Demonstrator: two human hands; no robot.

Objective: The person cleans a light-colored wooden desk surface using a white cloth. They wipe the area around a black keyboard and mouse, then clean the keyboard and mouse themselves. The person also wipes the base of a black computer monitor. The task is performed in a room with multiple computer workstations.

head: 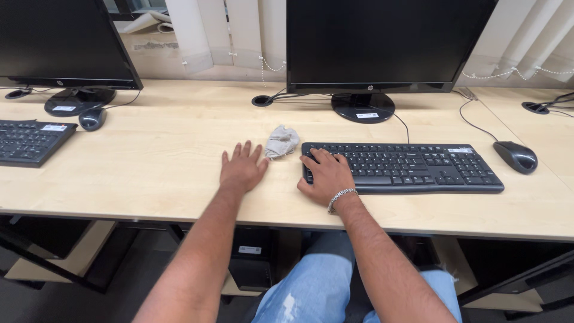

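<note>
Crumpled grey cloth (281, 142) lies on the pale wooden desk (167, 161), between our two hands and just left of the black computer keyboard (400, 167). Our left hand (242, 168) rests flat and released, fingers spread, its fingertips near the cloth. Our right hand (326, 175) grasps the keyboard's left end. We judge the cloth not yet taken up. No containers show.
</note>
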